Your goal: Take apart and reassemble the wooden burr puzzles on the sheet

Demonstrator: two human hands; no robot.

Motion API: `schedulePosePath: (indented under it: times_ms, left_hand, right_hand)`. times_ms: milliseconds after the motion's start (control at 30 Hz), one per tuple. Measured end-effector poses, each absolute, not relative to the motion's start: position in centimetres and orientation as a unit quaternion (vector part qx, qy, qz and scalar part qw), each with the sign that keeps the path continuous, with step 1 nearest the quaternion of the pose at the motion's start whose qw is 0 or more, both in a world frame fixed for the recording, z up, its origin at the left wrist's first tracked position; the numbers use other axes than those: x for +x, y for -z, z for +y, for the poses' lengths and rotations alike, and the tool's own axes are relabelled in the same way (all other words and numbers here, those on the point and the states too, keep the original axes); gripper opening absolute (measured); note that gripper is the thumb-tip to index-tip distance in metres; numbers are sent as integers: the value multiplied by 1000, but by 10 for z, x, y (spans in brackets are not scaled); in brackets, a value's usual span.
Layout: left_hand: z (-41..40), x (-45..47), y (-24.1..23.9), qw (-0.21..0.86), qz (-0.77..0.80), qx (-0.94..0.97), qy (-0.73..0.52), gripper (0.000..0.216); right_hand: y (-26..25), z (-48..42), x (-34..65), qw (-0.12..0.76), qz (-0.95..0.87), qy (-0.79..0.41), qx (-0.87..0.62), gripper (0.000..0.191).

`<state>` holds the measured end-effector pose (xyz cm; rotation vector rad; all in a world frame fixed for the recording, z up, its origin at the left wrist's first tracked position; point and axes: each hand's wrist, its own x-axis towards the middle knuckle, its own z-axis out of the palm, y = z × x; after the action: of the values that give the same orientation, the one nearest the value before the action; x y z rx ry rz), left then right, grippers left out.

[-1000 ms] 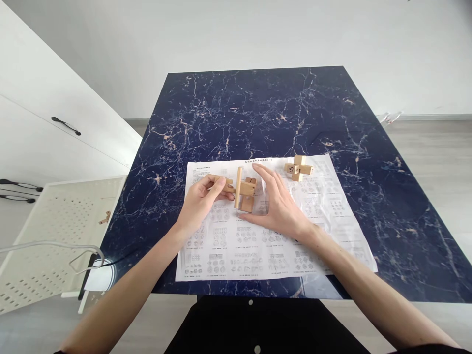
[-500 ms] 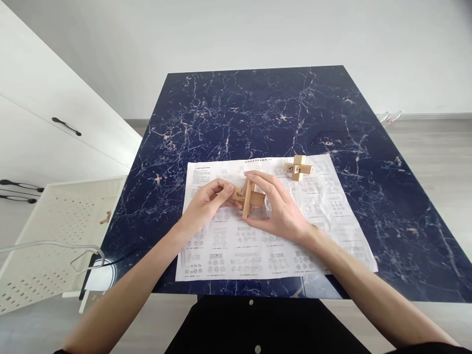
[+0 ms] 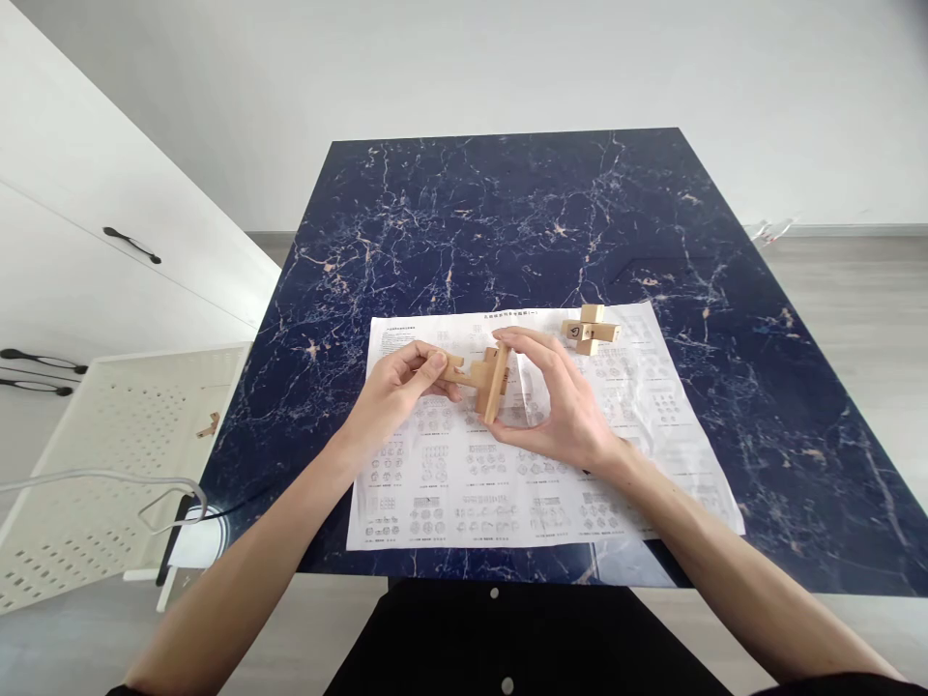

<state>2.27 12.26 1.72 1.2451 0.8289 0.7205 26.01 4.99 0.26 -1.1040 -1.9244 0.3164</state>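
Between finger and thumb, my left hand [image 3: 408, 378] pinches a notched wooden puzzle piece [image 3: 458, 375]. Its right end lies against or close to a cluster of interlocked wooden puzzle pieces [image 3: 492, 382]; whether they touch I cannot tell. My right hand [image 3: 562, 401] spans that cluster, fingertips at the top end of its long upright bar and thumb at the bottom end. Both hands are above a printed instruction sheet [image 3: 427, 483] covered in small diagrams. Beyond my right hand, a cross-shaped wooden puzzle [image 3: 591, 331] with marks on its faces sits on the sheet's upper right.
The sheet lies on a dark blue marble-patterned table [image 3: 464, 222]. At the left stands a white perforated cart [image 3: 116, 464] with a small wooden piece [image 3: 210, 424] on it. A grey cable [image 3: 108, 478] crosses there. White cabinets [image 3: 94, 174] line the left wall.
My left hand has drawn slightly left with the notched piece, which now shows more of its length. My right hand has tilted the cluster and shifted it a little to the right.
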Motion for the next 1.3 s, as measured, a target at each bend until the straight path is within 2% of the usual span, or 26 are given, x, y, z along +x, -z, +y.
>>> schedulePosePath:
  times_ms: [433,700,833,967,1100,1300]
  left_hand:
    - [123,22,-24,661,378,555,-335,35]
    - [125,19,-27,651,362,588,-315,37]
    - [132,12,-24,636,382,570,-353,34]
    - [136,5,-25,572,412,571,-421,37]
    - [130,8,-27,501,433,649,-373,37]
    - [125,10,-16,341,465,749,-325,34]
  right_hand:
    - [-3,52,258,450,-765,-117,-445,92]
    - [-6,54,263,424,-787,-136,-429,87]
    - [-8,53,270,439,-764,-126,-456,88]
    - [-7,54,276,452,-715,-146,-513,86]
    - [2,58,273,396,-735,-152,-529,85]
    - [12,61,281,320,-758,-172,-542,82]
